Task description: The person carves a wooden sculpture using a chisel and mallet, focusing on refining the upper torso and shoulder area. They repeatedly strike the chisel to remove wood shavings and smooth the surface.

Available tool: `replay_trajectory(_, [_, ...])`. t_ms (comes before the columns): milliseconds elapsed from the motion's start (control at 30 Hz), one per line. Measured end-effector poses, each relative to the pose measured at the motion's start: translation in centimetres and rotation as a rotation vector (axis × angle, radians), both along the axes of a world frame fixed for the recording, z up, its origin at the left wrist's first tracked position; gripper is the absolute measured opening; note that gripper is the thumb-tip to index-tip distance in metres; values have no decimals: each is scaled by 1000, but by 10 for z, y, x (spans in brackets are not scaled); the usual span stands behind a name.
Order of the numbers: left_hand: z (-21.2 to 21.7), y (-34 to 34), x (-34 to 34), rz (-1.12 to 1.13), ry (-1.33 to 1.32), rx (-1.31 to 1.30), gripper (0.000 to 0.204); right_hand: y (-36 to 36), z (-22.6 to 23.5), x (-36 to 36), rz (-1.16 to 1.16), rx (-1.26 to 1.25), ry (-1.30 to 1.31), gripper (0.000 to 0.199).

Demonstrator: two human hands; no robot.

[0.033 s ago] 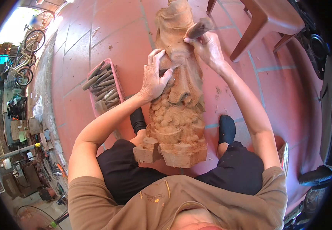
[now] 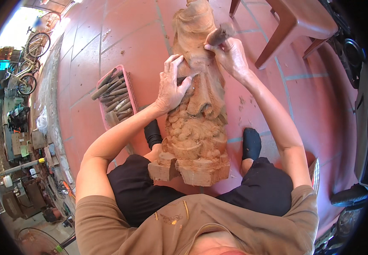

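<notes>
A large brown wood carving (image 2: 199,136) lies lengthwise on the floor between my legs, its blocky base towards me and folded drapery shapes farther off. My left hand (image 2: 171,87) rests on its left side, fingers and thumb apart and steadying against the wood. A small pale edge shows beyond the thumb, too small to tell what it is. Over the carving's upper right side, my right hand (image 2: 230,53) is closed round a short, brown tool (image 2: 220,35) with a dark, blurred end. Its kind is unclear.
A pink basket (image 2: 129,83) of wooden-handled tools (image 2: 115,94) stands left of the carving. A brown plastic chair (image 2: 296,21) is at upper right. Bicycles (image 2: 31,46) and clutter line the far left. Wood chips (image 2: 241,102) lie on the red tiles.
The brown tool in my right hand has tilted slightly and its end is more blurred. My left hand and the carving stay in place.
</notes>
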State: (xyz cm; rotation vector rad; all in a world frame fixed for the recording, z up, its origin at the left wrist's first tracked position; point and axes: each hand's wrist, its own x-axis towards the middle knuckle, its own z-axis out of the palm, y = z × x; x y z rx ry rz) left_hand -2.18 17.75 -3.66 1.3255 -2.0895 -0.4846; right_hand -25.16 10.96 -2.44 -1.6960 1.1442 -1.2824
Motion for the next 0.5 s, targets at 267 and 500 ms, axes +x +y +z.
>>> replay_trajectory(267, [-2, -4, 2, 1, -22, -45, 67, -15, 16, 7, 48, 37, -84, 13])
replay_trajectory(500, [3, -1, 2, 11, -4, 36, 63, -13, 29, 15, 123, -90, 188, 18])
